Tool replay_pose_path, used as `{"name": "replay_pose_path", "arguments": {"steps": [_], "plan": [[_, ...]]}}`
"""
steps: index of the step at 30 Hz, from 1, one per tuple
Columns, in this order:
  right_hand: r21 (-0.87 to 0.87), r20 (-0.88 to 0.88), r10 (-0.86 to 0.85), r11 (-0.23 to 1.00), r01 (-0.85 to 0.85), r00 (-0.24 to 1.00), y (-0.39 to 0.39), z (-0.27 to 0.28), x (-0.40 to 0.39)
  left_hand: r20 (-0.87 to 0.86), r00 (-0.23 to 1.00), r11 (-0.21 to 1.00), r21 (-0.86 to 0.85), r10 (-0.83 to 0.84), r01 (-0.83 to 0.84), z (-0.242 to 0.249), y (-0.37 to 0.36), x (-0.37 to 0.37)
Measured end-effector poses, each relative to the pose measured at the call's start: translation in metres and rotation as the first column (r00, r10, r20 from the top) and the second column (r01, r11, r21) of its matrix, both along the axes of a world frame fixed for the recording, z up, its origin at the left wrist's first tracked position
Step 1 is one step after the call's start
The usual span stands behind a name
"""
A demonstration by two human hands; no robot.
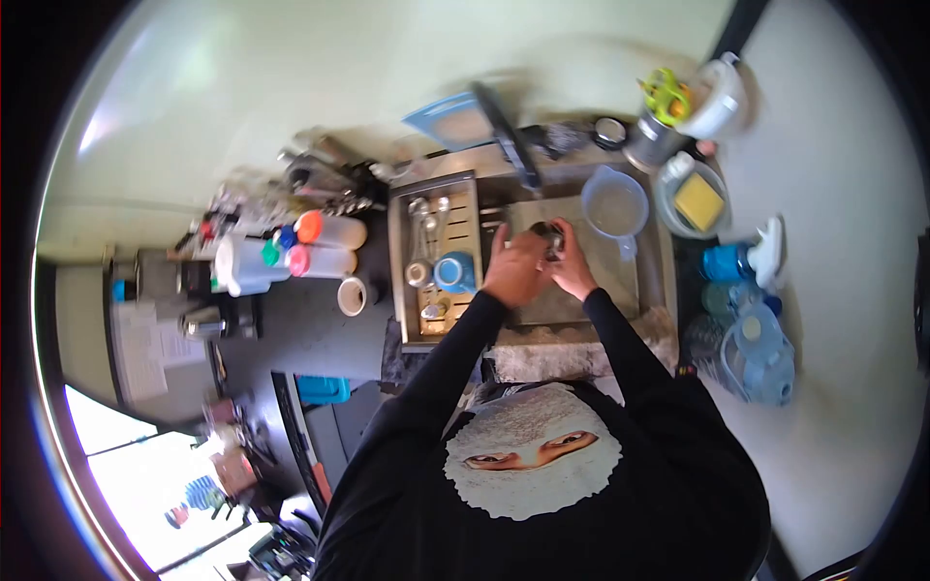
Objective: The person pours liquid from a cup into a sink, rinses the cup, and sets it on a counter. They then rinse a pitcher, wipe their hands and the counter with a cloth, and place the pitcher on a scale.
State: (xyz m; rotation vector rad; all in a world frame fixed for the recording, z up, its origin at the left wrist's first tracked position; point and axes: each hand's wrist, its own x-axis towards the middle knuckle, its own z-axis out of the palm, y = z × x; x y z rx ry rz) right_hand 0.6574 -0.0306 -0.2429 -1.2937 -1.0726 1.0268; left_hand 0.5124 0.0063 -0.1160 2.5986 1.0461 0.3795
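Observation:
Over the sink basin [610, 295], my two hands meet around a small dark, shiny, rounded object [552, 239], perhaps metal. My right hand [572, 259] grips it from the right with bent fingers. Against its left side is my left hand [520, 271], slightly blurred, its fingers curled and partly hidden; whatever they hold cannot be made out. Just right of the hands a clear plastic jug [615, 205] stands in the basin. The black faucet [509, 140] reaches in from behind.
Left of the basin, a drying rack [402, 242] holds a blue cup [453, 272] and several spoons. Squeeze bottles [325, 261] and a white cup [353, 295] stand farther left. A yellow sponge [698, 201] and a blue spray bottle [728, 261] are on the right.

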Motion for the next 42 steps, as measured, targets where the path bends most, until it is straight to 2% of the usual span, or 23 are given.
{"name": "replay_pose_path", "arguments": {"steps": [2,3,6,9,11,13,15,16,17,18,22,23,25,28,31,32,33,34,35,36,37,38,42], "plan": [[0.111,-0.067,0.028,0.994,-0.021,0.997,0.002,-0.006,-0.005,-0.569,0.799,0.95,-0.313,-0.192,0.005,0.011,0.02,0.023],[0.166,-0.158,0.07,0.985,-0.043,0.985,0.002,-0.021,-0.007,-0.564,0.747,0.898,-0.43,-0.352,0.098,-0.014,0.035,0.026],[0.142,-0.201,0.095,0.988,-0.067,0.975,0.0,-0.011,0.003,-0.537,0.834,0.939,-0.336,-0.122,-0.079,-0.027,0.072,-0.002],[0.146,0.147,-0.113,0.985,0.091,0.983,0.001,0.025,0.002,-0.411,0.84,0.921,0.0,0.355,-0.389,-0.061,0.032,0.041],[0.227,0.431,-0.201,0.968,0.11,0.879,0.008,-0.039,0.017,-0.259,0.786,0.827,0.184,0.562,-0.531,-0.088,0.02,0.086],[0.142,0.355,-0.112,0.988,0.065,0.928,0.006,-0.024,0.012,-0.094,0.721,0.706,0.326,0.686,-0.629,-0.111,-0.009,0.113],[-0.182,0.678,0.181,0.98,-0.077,0.712,0.005,-0.064,0.033,0.081,0.652,0.562,0.433,0.754,-0.704,-0.111,-0.019,0.133],[-0.174,0.679,0.191,0.98,-0.097,0.709,0.005,-0.083,0.039,-0.025,0.735,0.734,0.1,0.677,-0.672,-0.091,-0.011,0.12],[0.12,0.686,-0.048,0.992,-0.048,0.726,0.006,-0.097,0.043,-0.077,0.821,0.784,-0.256,0.566,-0.565,-0.046,-0.005,0.098],[0.404,0.617,-0.277,0.915,0.006,0.737,0.005,-0.101,0.043,-0.028,0.857,0.849,-0.121,0.515,-0.514,-0.067,0.0,0.087],[-0.168,0.511,0.133,0.984,-0.053,0.849,-0.015,-0.088,0.048,-0.217,0.965,0.984,0.131,0.147,-0.121,-0.089,0.01,0.066],[-0.108,0.517,0.117,0.992,-0.072,0.848,-0.02,-0.079,0.046,-0.228,0.943,0.968,0.124,0.242,-0.218,-0.113,0.011,0.08],[-0.079,0.259,0.036,0.997,-0.016,0.965,-0.03,-0.048,0.032,-0.206,0.928,0.951,0.057,0.31,-0.305,-0.099,0.009,0.074],[0.131,0.446,-0.167,0.984,0.12,0.879,-0.035,0.023,0.009,-0.045,0.91,0.852,-0.334,0.412,-0.403,-0.11,0.027,0.086],[-0.195,0.108,-0.17,0.963,0.188,0.98,-0.037,0.032,0.027,0.079,0.901,0.806,-0.484,0.427,-0.34,-0.078,0.019,0.069],[-0.056,0.592,0.007,0.998,0.032,0.806,-0.038,0.009,0.049,0.081,0.899,0.807,-0.482,0.43,-0.342,-0.08,0.017,0.068],[-0.013,0.921,0.081,0.984,-0.18,0.38,-0.035,-0.006,0.062,0.224,0.784,0.75,-0.524,0.578,-0.404,-0.094,0.014,0.072],[-0.007,0.922,0.081,0.981,-0.192,0.379,-0.033,-0.002,0.058,0.352,0.621,0.686,-0.573,0.7,-0.449,-0.115,0.014,0.077],[-0.119,0.532,0.067,0.993,-0.004,0.844,-0.031,0.0,0.054,0.356,0.612,0.684,-0.567,0.707,-0.46,-0.137,0.012,0.082],[-0.322,-0.028,-0.093,0.943,0.079,0.995,-0.029,0.005,0.05,0.469,0.72,0.859,-0.279,0.512,-0.429,-0.169,0.013,0.091],[-0.32,-0.024,-0.081,0.945,0.069,0.996,-0.029,0.002,0.052,0.504,0.816,0.936,0.037,0.284,-0.349,-0.185,0.013,0.098],[-0.363,-0.1,-0.107,0.93,0.064,0.989,-0.031,-0.004,0.056,0.416,0.899,0.977,-0.205,0.138,-0.056,-0.135,0.009,0.073],[-0.279,-0.101,-0.008,0.96,-0.021,0.995,-0.003,-0.015,0.06,0.322,0.934,0.925,-0.38,0.155,-0.023,-0.102,0.014,0.058]]}}
